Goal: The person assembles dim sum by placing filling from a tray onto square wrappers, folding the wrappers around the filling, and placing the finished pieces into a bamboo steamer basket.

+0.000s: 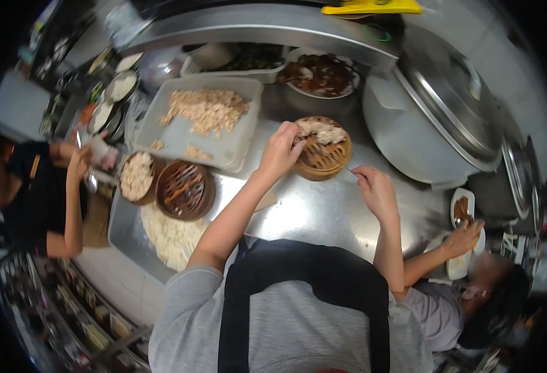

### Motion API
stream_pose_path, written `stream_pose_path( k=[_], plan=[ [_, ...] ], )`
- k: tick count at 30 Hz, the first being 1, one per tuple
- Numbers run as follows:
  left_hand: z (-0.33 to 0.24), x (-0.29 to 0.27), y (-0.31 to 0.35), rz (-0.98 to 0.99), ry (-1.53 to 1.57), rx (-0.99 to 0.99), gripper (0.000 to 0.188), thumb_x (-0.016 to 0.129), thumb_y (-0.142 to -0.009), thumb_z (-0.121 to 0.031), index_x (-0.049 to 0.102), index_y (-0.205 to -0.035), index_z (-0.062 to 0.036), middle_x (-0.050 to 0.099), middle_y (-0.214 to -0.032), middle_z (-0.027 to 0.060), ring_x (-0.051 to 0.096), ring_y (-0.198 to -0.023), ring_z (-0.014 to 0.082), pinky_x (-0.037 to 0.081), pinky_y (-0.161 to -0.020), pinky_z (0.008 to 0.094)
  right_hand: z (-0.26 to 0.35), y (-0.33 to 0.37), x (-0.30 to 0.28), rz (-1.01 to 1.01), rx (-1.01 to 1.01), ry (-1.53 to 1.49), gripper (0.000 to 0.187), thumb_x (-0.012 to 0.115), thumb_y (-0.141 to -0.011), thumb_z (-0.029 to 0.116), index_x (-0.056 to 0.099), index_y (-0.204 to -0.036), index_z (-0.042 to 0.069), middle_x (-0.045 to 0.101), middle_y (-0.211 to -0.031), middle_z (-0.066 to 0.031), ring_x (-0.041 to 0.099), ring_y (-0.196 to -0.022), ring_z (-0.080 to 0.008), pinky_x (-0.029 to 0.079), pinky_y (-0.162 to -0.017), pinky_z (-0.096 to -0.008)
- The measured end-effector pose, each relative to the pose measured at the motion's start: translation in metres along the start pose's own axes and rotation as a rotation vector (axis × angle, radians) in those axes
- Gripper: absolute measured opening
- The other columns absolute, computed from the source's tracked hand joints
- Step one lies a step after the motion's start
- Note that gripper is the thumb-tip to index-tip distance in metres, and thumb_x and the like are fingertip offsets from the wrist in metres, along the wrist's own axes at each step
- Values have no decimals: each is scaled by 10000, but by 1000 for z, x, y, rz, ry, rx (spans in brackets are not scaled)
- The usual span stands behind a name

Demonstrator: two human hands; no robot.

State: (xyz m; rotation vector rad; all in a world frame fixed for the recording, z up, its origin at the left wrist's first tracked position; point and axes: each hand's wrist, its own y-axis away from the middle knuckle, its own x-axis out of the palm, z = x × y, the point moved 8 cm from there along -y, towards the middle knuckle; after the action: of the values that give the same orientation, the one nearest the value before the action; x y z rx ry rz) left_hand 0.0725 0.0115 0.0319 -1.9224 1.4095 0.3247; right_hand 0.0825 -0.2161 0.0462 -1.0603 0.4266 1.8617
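A round bamboo steamer [328, 168] stands on the steel worktop in front of me, with pale shredded meat [327, 132] on the far part of its dark slatted base. My left hand [279, 152] is at the steamer's left rim, fingers curled and pressed together beside the meat. What lies between those fingertips is hidden. My right hand [376, 189] pinches the end of a thin metal utensil [350, 170] at the steamer's near right side. The utensil's head blends into the slats.
Left of the steamer are a plastic tub [248, 144] of chopped pale meat, a filled steamer [138, 178], a dark slatted steamer [192, 211] and a rice tray [124, 233]. A large lidded pot [397, 137] is to the right. Co-workers' hands [81, 161] are at left and right.
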Motion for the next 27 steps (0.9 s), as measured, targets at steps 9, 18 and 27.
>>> stream_pose_path(
  k=[9,18,27],
  plan=[
    [48,-35,144,162,-341,-138,279,734,-639,-124,619,-876,-31,586,-945,147,547,-975,336,461,-866,403,61,-22,27,109,-123,-303,184,529,-850,44,651,-981,1,635,-801,-173,613,-712,-315,471,-669,-363],
    [66,-19,151,176,-203,-105,144,705,-653,-131,603,-661,-30,596,-853,108,558,-905,298,472,-778,391,51,-18,70,296,-120,-469,191,520,-909,61,648,-1039,6,580,-721,-10,486,-604,-64,387,-514,-222],
    [78,-18,145,139,-126,-78,129,687,-656,-114,604,-657,-15,614,-823,112,572,-848,297,467,-760,390,56,-27,72,276,-63,-494,199,514,-923,93,651,-1049,20,571,-718,2,458,-575,-48,341,-458,-201]
  ],
)
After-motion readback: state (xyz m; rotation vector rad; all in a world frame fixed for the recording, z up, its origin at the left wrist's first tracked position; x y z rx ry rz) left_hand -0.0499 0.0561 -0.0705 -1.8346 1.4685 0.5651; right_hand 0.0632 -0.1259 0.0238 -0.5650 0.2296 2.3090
